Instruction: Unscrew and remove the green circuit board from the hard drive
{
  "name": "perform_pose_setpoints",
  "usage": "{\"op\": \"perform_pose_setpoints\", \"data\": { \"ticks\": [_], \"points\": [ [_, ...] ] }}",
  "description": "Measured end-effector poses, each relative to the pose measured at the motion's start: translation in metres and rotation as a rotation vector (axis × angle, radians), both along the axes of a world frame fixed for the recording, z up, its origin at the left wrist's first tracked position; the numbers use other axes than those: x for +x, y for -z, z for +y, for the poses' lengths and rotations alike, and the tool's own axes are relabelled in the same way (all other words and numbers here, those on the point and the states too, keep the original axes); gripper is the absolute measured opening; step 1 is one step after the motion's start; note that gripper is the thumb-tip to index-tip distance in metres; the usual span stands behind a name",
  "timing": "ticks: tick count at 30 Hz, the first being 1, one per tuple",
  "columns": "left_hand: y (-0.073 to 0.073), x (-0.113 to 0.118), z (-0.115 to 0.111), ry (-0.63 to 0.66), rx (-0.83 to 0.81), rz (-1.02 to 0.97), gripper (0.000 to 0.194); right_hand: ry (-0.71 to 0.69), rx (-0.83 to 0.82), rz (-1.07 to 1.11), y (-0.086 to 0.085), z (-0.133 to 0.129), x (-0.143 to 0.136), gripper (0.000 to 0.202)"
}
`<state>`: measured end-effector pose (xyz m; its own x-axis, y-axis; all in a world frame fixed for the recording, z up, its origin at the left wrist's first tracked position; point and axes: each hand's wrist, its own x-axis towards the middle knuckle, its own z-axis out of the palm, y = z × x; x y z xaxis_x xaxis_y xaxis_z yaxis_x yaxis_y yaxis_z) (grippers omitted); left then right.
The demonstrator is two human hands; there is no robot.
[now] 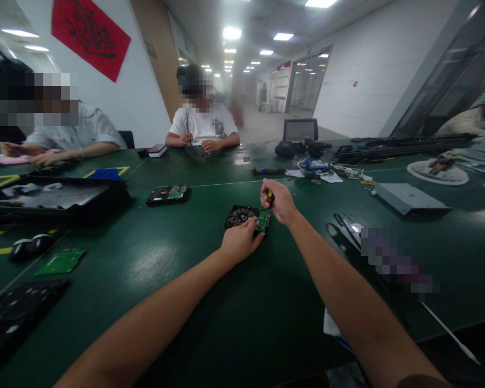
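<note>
A black hard drive with a green circuit board [242, 215] lies on the dark green table [157, 323] in front of me. My left hand [242, 238] grips its near right edge, fingers over the board and thumb along the side. Just above the drive's right side, my right hand [278, 200] is closed around a small yellow and black tool [270, 197], which looks like a screwdriver. The tool's tip is too small to make out. Another hard drive [168, 195] rests farther left, apart from both hands.
Left are a black tray [56, 199], a green circuit board [61, 262] and a dark panel [20, 312]. Right are a grey metal box [411, 198], a white round grille [437, 171] and a blue bundle [312, 166]. People sit around the table, one opposite [204, 121].
</note>
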<state>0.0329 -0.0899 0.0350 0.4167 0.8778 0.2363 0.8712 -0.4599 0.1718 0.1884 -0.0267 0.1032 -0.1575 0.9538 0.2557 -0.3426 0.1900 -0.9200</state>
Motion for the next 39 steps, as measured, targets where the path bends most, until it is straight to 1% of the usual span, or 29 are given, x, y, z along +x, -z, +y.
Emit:
{"op": "perform_pose_setpoints", "data": {
  "ticks": [12, 21, 26, 28, 29, 31, 33, 34, 35, 36, 38, 39],
  "points": [
    [-0.003, 0.0, -0.002, -0.005, -0.014, 0.002, 0.049, 0.001, 0.019, -0.046, -0.002, -0.001, 0.001, 0.045],
    [-0.003, 0.001, -0.001, -0.017, -0.017, 0.001, 0.049, -0.003, 0.03, -0.042, -0.002, -0.001, 0.002, 0.043],
    [-0.002, 0.001, -0.001, -0.02, -0.026, 0.004, 0.05, 0.023, 0.053, -0.045, -0.007, -0.003, 0.002, 0.043],
    [-0.001, 0.001, 0.0, -0.017, -0.028, 0.007, 0.05, 0.053, 0.073, -0.049, -0.011, -0.002, 0.005, 0.044],
    [-0.001, 0.001, 0.0, -0.014, -0.024, 0.007, 0.05, 0.09, 0.084, -0.052, -0.012, 0.0, 0.007, 0.044],
    [-0.002, 0.002, 0.0, -0.011, -0.01, 0.005, 0.049, 0.235, 0.105, -0.074, -0.014, 0.004, 0.015, 0.04],
    [-0.004, 0.004, 0.0, -0.019, 0.003, 0.012, 0.05, 0.458, 0.109, -0.159, -0.013, 0.01, 0.029, 0.031],
    [-0.005, 0.006, -0.001, -0.025, 0.004, 0.021, 0.053, 0.525, 0.092, -0.261, -0.012, 0.013, 0.037, 0.028],
    [-0.006, 0.008, -0.001, -0.034, 0.002, 0.034, 0.056, 0.551, 0.063, -0.388, -0.009, 0.015, 0.045, 0.025],
    [-0.008, 0.011, -0.001, -0.042, -0.003, 0.05, 0.059, 0.53, 0.021, -0.548, -0.006, 0.017, 0.053, 0.021],
    [-0.011, 0.016, -0.003, -0.061, -0.015, 0.077, 0.063, 0.408, -0.082, -0.904, 0.003, 0.02, 0.066, 0.012],
    [-0.012, 0.017, -0.003, -0.069, -0.02, 0.089, 0.064, 0.358, -0.108, -0.963, 0.007, 0.02, 0.071, 0.011]
  ]
}}
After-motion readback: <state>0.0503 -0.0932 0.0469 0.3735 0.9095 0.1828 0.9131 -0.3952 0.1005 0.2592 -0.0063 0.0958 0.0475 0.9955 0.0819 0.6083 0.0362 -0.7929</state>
